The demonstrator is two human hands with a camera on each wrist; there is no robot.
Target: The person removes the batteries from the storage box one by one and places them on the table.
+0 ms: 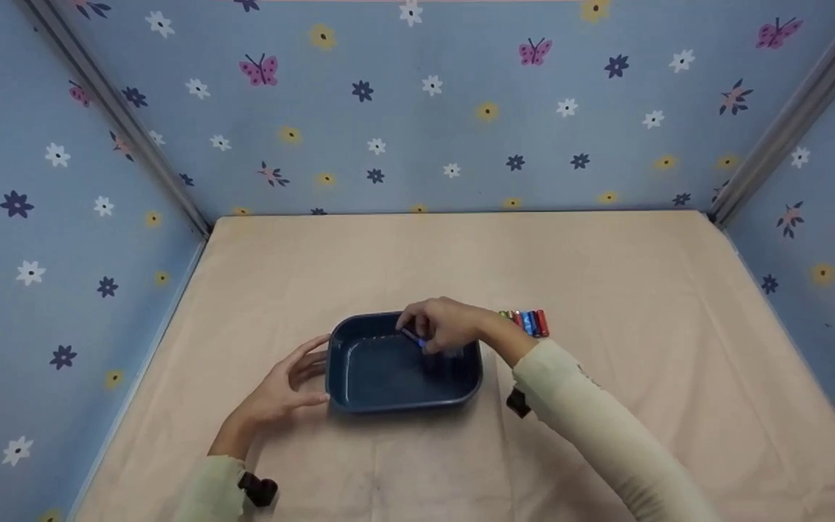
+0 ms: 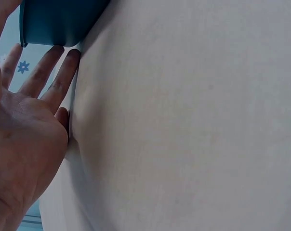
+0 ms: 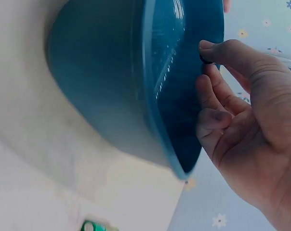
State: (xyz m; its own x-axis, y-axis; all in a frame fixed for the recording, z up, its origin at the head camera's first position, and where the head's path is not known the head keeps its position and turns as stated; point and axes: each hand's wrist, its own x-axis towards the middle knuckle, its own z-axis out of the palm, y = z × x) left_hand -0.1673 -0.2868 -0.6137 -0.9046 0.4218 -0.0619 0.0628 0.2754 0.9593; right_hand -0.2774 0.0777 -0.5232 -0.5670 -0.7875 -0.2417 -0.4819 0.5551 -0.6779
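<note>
- A dark blue rectangular plastic tray (image 1: pixel 359 395) with rounded corners was set on the beige cloth-covered table (image 1: pixel 606 275), near the front middle.
- The tray's inside looked bare apart from what the right hand held over it; nothing was seen lying on its floor.
- The right hand (image 1: pixel 443 326) was held over the tray's far right part, fingers curled, and a small blue cylindrical battery (image 1: pixel 413 336) was pinched at the fingertips.
- In the right wrist view a small dark end (image 3: pixel 205 58) of that battery was seen between thumb and forefinger, just above the tray's rim (image 3: pixel 155 120).
- The left hand (image 1: pixel 283 388) was opened, fingers straight and spread, with the fingertips (image 2: pixel 63 50) laid against the tray's left outer wall (image 2: pixel 59 21); nothing was gripped.
- A short row of small cylindrical batteries (image 1: pixel 526 322), red, blue and green, was lying on the table just right of the tray, close behind the right wrist.
- The table was enclosed by blue walls printed with flowers and butterflies (image 1: pixel 417 109).
</note>
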